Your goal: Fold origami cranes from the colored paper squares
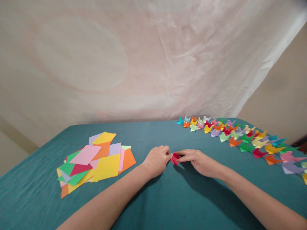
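A small piece of folded red paper lies between my two hands near the middle of the table. My left hand pinches its left edge, fingers curled together. From the other side, my right hand grips the paper's right part between thumb and fingers. The fingertips cover some of the paper, so its full folded shape is hidden.
Loose coloured paper sheets lie in an overlapping pile on the left. Rows of small folded paper birds stand along the right side. A teal cloth covers the table; a pale sheet hangs behind it.
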`<action>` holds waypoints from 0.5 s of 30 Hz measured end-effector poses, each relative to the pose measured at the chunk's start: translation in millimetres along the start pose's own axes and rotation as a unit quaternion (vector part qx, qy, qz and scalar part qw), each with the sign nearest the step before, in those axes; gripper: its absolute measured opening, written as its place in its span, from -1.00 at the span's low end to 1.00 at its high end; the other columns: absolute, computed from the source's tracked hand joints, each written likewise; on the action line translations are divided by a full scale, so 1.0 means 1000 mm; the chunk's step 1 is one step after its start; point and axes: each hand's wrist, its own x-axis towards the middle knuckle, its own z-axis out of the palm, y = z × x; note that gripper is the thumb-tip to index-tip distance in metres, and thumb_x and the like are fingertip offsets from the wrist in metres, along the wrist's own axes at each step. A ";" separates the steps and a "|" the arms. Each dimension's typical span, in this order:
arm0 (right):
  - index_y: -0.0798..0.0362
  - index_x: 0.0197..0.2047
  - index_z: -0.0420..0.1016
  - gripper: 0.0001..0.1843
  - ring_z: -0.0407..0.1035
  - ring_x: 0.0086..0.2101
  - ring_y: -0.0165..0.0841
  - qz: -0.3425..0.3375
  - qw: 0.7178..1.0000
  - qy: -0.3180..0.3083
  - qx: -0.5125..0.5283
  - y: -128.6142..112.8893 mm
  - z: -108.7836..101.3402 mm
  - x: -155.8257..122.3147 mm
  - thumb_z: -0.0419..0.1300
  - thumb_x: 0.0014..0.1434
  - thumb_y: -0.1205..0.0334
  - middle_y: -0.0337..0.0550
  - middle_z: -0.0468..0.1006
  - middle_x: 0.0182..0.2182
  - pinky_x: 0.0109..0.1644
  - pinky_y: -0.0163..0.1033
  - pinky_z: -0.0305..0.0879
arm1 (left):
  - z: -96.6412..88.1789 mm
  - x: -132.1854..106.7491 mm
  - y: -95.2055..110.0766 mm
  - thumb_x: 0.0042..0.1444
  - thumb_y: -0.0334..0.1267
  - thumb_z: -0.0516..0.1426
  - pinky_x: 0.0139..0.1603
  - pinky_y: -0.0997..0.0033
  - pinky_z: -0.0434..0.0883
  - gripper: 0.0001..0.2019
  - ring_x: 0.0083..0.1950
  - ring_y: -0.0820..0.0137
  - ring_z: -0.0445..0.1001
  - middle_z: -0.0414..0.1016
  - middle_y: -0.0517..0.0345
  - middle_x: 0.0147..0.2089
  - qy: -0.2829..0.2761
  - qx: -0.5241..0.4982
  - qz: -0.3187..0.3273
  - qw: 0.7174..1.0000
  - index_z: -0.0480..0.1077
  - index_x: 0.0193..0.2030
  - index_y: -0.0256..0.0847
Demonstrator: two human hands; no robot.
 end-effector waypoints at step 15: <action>0.04 0.06 0.39 -0.58 0.25 -0.07 -0.25 0.001 0.986 0.065 -0.151 0.007 0.027 0.002 -0.06 0.19 0.47 -0.02 0.45 -0.04 -0.02 -0.10 0.21 | 0.015 -0.002 -0.005 0.12 -0.45 0.01 -0.12 0.39 0.30 -0.71 -0.14 0.36 0.33 0.36 0.11 -0.18 0.046 -0.091 -0.045 0.994 0.44 -0.09 -0.11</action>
